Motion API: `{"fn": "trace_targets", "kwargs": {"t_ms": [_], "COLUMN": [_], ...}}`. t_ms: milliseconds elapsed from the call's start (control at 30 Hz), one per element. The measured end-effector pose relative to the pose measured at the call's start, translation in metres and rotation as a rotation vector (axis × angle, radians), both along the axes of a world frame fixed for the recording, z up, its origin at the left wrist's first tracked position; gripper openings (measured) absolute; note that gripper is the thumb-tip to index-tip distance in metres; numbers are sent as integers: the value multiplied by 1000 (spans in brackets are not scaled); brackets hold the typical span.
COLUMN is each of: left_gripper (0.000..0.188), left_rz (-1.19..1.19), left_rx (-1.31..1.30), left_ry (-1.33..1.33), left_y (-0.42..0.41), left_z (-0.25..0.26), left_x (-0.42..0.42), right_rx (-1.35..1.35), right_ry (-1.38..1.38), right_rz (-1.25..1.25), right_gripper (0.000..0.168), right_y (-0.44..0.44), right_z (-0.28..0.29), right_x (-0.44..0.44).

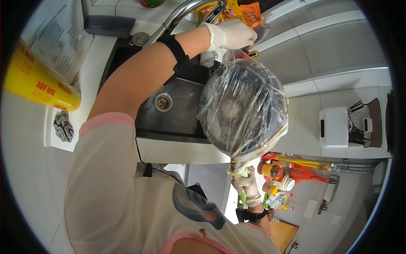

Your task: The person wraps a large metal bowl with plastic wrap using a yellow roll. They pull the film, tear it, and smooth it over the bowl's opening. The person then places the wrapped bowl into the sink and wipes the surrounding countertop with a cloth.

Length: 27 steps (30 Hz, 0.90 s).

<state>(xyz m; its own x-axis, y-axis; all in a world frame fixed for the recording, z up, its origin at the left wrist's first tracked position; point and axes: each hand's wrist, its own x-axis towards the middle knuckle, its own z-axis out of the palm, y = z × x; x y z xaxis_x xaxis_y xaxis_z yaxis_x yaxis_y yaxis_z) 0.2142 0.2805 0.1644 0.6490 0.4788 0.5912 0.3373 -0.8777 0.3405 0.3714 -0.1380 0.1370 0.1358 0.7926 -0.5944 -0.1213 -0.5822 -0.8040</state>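
Observation:
A round dark pan (234,108) is wrapped in wrinkled clear plastic film (253,85), held above the right side of the sink. My right hand (247,185), in a thin pale glove, is closed around the pan's light green handle (241,199). Film bunches where the handle meets the pan. My left hand (236,34), in a white glove, reaches past the faucet to the pan's far side. Its fingers curl tightly at the gathered clear film, though the fingertips are hidden. Whether the pan's inside or underside faces me is unclear.
Below my left arm lies the steel sink (187,108) with its drain (163,102); a chrome faucet (171,19) arches behind. At left are a yellow cylinder (41,81) bearing writing and a grey rag (63,126). Several jars (269,170) and a white cutlery holder (333,127) stand at right.

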Motion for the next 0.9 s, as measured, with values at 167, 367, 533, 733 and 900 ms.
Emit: {"fn": "trace_targets", "kwargs": {"t_ms": [167, 367, 533, 733, 900], "left_gripper": [28, 33, 51, 23, 23], "left_rz": [-63, -83, 80, 163, 188], "left_rx": [-431, -807, -1178, -1164, -1279], "left_ry": [-330, -429, -175, -257, -296], "left_y": [-10, -82, -102, -114, -114], "left_z": [-22, -97, -107, -118, -142], "left_x": [-19, -52, -24, -14, -25], "right_rx": [-69, -124, -165, -232, -189], "right_ry": [-8, 72, 70, 161, 245], "right_rz": [-87, -62, -39, 48, 29], "right_gripper": [32, 18, 19, 25, 21], "right_y": [-7, -3, -9, -6, -8], "right_z": [-11, -20, -29, -36, -51], "right_x": [-2, -5, 1, 11, 8]}}
